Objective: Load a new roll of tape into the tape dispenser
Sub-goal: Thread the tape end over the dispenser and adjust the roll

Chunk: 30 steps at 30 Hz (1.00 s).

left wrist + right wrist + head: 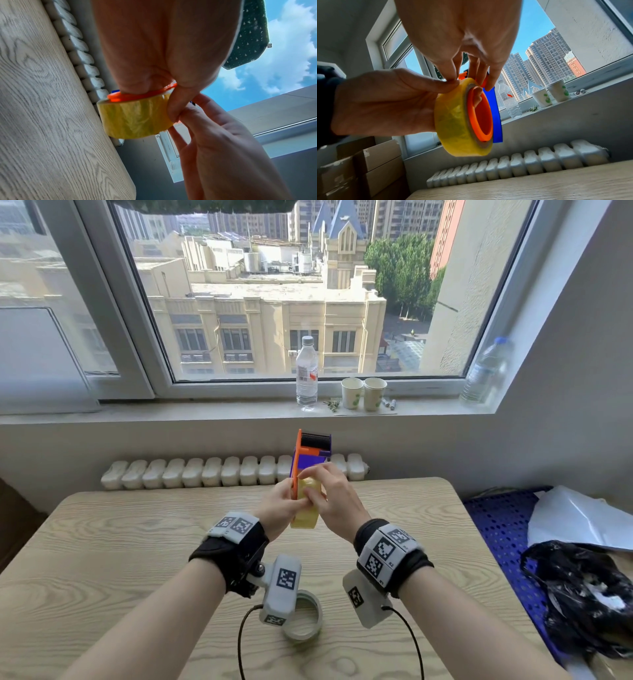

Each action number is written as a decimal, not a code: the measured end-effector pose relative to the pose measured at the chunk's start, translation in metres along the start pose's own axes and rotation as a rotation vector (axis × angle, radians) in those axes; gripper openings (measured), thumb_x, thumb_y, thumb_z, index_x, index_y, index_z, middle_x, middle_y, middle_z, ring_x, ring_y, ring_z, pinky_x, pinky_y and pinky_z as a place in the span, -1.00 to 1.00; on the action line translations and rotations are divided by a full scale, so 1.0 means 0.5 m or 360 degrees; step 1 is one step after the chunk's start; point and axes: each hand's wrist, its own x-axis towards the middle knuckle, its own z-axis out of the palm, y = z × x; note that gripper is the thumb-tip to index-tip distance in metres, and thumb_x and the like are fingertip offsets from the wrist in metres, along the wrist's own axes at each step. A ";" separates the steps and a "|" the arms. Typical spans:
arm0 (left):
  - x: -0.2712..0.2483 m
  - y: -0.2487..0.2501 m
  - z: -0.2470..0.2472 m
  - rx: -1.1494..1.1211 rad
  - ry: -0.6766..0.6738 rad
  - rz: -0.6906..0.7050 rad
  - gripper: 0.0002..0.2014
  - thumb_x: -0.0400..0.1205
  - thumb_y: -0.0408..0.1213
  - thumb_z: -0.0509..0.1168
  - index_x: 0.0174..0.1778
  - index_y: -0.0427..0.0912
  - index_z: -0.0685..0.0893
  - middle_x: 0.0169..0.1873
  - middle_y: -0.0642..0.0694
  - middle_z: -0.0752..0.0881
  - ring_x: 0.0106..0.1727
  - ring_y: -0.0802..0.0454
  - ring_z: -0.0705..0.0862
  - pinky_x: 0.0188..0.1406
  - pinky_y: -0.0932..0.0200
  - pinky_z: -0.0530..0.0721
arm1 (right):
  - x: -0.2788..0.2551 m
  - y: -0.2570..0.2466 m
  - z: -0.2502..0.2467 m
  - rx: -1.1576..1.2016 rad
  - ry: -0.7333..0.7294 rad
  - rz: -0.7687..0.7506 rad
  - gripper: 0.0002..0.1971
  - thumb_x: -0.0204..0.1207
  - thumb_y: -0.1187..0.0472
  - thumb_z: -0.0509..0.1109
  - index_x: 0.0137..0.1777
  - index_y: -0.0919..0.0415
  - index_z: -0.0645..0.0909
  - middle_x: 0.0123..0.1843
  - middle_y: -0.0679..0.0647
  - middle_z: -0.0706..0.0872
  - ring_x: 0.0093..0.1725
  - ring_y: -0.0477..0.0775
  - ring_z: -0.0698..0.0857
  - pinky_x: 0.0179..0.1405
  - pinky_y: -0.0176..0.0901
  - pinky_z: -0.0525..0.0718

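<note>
The tape dispenser (pixel 308 463), blue with orange parts and a black roller on top, is held upright above the table. A yellow tape roll (pixel 303 517) sits on its orange hub (pixel 482 116). My left hand (pixel 294 501) grips the dispenser from the left, palm against the roll (pixel 453 121) and thumb on its top rim. One finger shows inside the hub. My right hand (pixel 311 487) reaches in from the right, its thumb and fingertips (pixel 491 86) pinching the roll's top edge. In the left wrist view the roll (pixel 135 117) sits under an orange plate (pixel 142 94).
An empty tape core (pixel 305 628) lies on the wooden table (pixel 137 542) under my wrists. The windowsill carries a water bottle (pixel 306 374), two paper cups (pixel 363 393) and a second bottle (pixel 486 371). A black bag (pixel 582 594) lies at the right, with a radiator (pixel 222 472) behind the table.
</note>
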 end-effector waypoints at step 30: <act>0.011 0.002 -0.016 0.0157 0.0006 -0.0076 -0.69 0.59 -0.44 0.29 0.19 -0.55 0.52 -0.09 -0.37 0.67 -0.02 -0.23 0.69 0.05 -0.12 0.66 | -0.001 -0.011 -0.004 -0.0465 0.0112 -0.0571 -0.75 0.52 0.36 0.26 0.19 0.28 0.57 -0.12 0.24 0.79 -0.24 0.26 0.76 -0.39 0.10 0.74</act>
